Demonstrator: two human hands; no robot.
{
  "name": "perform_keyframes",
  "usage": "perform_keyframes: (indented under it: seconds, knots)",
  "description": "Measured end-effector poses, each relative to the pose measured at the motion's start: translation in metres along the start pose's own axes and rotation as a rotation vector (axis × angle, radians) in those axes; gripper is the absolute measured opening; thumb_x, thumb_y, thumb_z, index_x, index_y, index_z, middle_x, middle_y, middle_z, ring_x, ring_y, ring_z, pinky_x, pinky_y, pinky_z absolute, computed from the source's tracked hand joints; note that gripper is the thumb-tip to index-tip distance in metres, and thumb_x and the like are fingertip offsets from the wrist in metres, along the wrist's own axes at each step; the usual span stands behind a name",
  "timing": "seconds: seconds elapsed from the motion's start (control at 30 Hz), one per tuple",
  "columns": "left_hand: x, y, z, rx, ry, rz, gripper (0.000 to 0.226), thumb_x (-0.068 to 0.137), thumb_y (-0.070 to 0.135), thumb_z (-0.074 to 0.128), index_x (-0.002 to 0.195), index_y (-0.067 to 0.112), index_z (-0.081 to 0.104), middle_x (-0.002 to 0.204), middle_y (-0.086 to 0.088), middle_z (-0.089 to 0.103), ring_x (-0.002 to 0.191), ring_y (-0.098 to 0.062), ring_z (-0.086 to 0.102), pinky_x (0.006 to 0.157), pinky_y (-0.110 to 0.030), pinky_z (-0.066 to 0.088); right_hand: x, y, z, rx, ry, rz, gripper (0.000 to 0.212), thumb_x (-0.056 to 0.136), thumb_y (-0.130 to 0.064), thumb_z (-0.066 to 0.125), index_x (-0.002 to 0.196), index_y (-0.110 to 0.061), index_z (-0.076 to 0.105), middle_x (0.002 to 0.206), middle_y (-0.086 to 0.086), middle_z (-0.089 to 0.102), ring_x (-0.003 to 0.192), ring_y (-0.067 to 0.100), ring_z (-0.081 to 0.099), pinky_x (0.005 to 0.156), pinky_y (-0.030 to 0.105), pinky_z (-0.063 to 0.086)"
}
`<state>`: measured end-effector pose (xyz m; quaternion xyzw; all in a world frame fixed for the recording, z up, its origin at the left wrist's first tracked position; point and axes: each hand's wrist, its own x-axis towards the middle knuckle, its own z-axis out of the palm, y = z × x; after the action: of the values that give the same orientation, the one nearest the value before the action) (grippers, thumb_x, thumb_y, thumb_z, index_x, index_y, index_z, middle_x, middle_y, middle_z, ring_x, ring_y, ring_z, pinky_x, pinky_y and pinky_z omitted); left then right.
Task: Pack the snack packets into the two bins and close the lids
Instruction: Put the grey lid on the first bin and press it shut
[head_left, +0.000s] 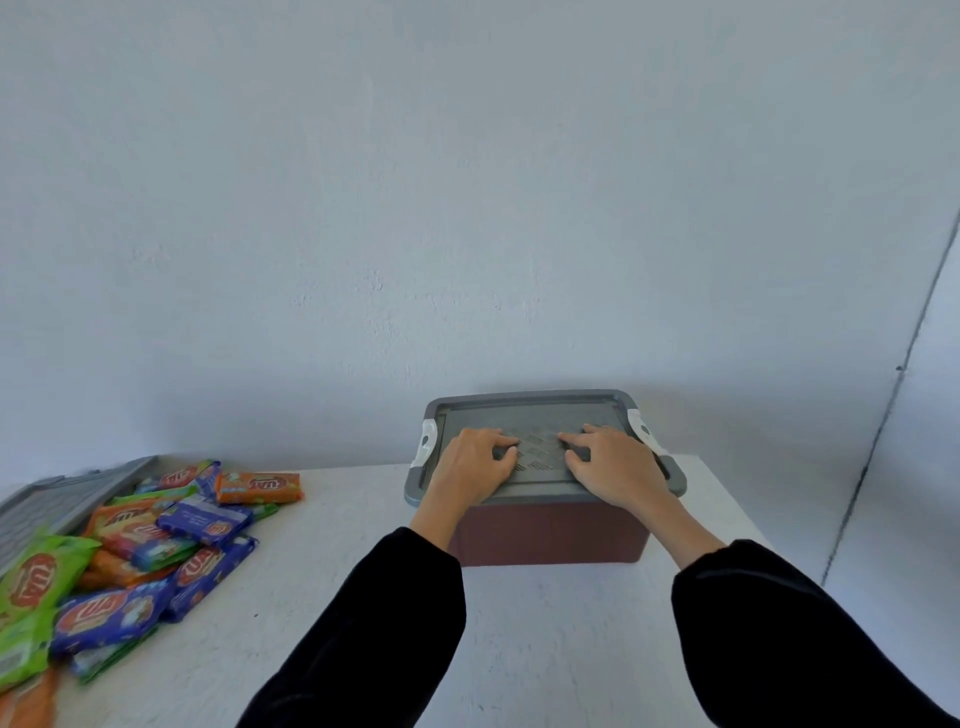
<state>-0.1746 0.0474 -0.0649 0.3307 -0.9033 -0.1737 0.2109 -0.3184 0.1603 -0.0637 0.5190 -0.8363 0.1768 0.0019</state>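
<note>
The left hand (470, 467) and the right hand (615, 465) lie palm-down, fingers spread and grasping nothing, flat on the grey plastic lid (540, 415) of the dark red rectangular plastic bin (550, 535). That looks like pressing the lid down so it seats on the rim, with one palm on each half to spread the load evenly. At the lid's short ends sit the white latch on the left (427, 441) and the white latch on the right (643, 428), just outside each hand; whether they are snapped shut cannot be told. The bin stands on the white table (519, 623) near the wall. Well to the left of the bin, the heap of green, blue and orange snack packets (140, 551) lies unpacked on the table, beside a second grey ribbed lid (57, 504) at the frame's edge. No second bin shows, so roughly half the task probably remains.
</note>
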Motion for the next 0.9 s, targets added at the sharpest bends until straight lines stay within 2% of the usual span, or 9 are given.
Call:
perform_keyframes:
  seconds: [0.27, 0.37, 0.5, 0.77, 0.9]
  knots:
    - [0.043, -0.014, 0.006, -0.047, 0.017, -0.012, 0.03, 0.09, 0.026, 0.053, 0.115, 0.017, 0.066, 0.13, -0.006, 0.059, 0.112, -0.018, 0.06, 0.093, -0.027, 0.047, 0.048, 0.008, 0.005, 0.006, -0.012, -0.026, 0.041, 0.094, -0.036, 0.038, 0.135, -0.036, 0.046, 0.15, 0.004, 0.036, 0.131, 0.022, 0.043, 0.101, 0.035, 0.04]
    - [0.05, -0.02, 0.007, -0.064, 0.002, -0.009, 0.031, 0.09, 0.026, 0.053, 0.116, 0.017, 0.066, 0.131, -0.006, 0.058, 0.116, -0.016, 0.057, 0.097, -0.025, 0.042, 0.055, 0.009, 0.008, 0.004, 0.002, -0.029, 0.041, 0.094, -0.036, 0.038, 0.134, -0.035, 0.047, 0.149, 0.005, 0.037, 0.122, 0.023, 0.051, 0.098, 0.035, 0.043]
    - [0.049, -0.02, 0.006, -0.056, -0.001, 0.0, 0.032, 0.091, 0.028, 0.053, 0.118, 0.016, 0.064, 0.132, -0.006, 0.057, 0.119, -0.017, 0.055, 0.099, -0.025, 0.039, 0.056, 0.011, 0.011, 0.009, 0.006, -0.032, 0.041, 0.094, -0.036, 0.038, 0.134, -0.034, 0.047, 0.149, 0.004, 0.038, 0.119, 0.023, 0.053, 0.096, 0.035, 0.044]
    - [0.026, -0.021, 0.002, 0.019, 0.037, -0.017, 0.034, 0.096, 0.029, 0.041, 0.123, 0.021, 0.06, 0.135, 0.002, 0.054, 0.12, -0.019, 0.053, 0.096, -0.031, 0.044, 0.05, 0.009, 0.014, 0.085, 0.024, -0.022, 0.038, 0.095, -0.037, 0.042, 0.131, -0.035, 0.049, 0.148, -0.001, 0.04, 0.128, 0.021, 0.046, 0.094, 0.034, 0.045]
    - [-0.005, -0.04, -0.011, -0.024, 0.15, -0.005, 0.03, 0.095, 0.024, 0.046, 0.119, 0.015, 0.062, 0.122, -0.003, 0.062, 0.113, -0.018, 0.055, 0.095, -0.034, 0.046, 0.044, -0.022, 0.024, 0.131, 0.031, -0.101, 0.037, 0.095, -0.037, 0.044, 0.13, -0.031, 0.053, 0.144, 0.001, 0.045, 0.131, 0.021, 0.043, 0.102, 0.035, 0.04]
